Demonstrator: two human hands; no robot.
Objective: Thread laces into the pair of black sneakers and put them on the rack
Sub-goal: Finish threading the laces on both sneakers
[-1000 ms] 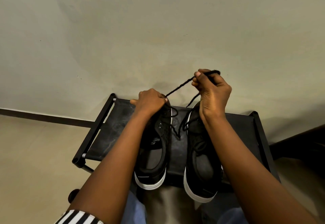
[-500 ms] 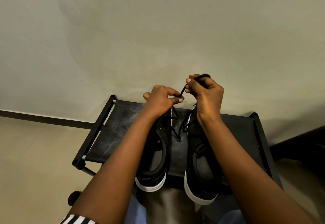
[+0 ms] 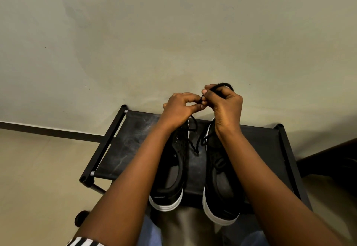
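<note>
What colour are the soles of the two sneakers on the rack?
White, under black uppers: left sneaker sole, right sneaker sole. Head view.

Probably a home hallway, plain painted wall (image 3: 173,33), dark skirting (image 3: 48,132), black shoe rack (image 3: 108,145)

Matt black cloth sneakers (image 3: 174,166) with smooth white soles, dusty black fabric rack (image 3: 131,145) shelf, matt plastered wall (image 3: 135,42)
</note>
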